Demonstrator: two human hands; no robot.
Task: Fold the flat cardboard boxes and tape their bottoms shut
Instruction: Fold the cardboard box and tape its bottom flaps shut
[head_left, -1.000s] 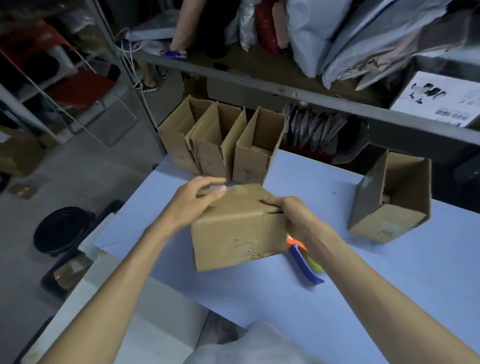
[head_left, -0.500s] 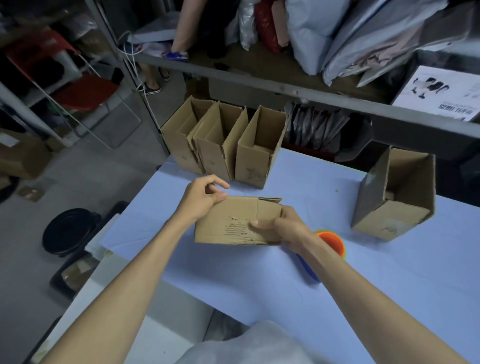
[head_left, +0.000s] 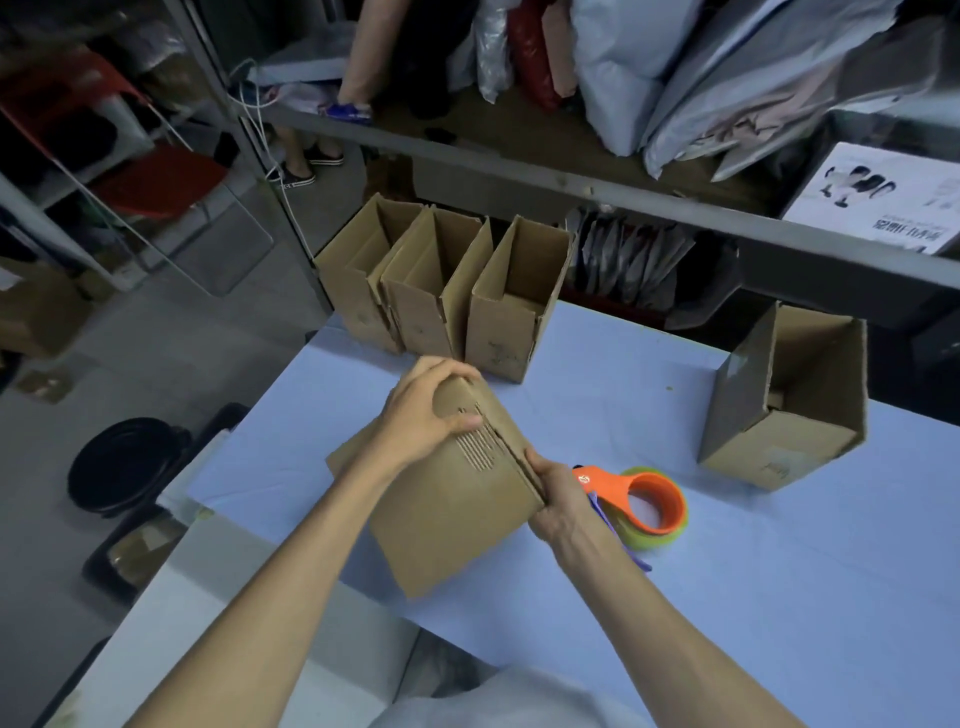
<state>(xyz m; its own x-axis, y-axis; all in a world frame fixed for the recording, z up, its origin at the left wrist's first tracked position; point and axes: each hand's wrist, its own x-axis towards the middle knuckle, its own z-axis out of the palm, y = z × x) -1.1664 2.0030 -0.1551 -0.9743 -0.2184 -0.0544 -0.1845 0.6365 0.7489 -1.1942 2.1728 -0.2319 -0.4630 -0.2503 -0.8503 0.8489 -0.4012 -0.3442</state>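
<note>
A brown cardboard box (head_left: 457, 525) stands tilted on the light blue table (head_left: 727, 597), its folded bottom flaps facing up toward me. My left hand (head_left: 426, 415) curls over the far end of those flaps and grips it. My right hand (head_left: 558, 499) holds the box's right edge near the seam, fingers wrapped round it. An orange tape dispenser (head_left: 644, 499) with a greenish tape roll lies on the table just right of my right hand.
Three folded open boxes (head_left: 441, 306) stand in a row at the table's far left edge. Another open box (head_left: 789, 410) lies on its side at the right. A metal shelf rail (head_left: 571, 182) crosses behind. Another person stands beyond it.
The box has been turned and tilted, so its flap end now faces up. My left hand moved onto the far flap end, my right hand to the right edge. The tape dispenser is now uncovered.
</note>
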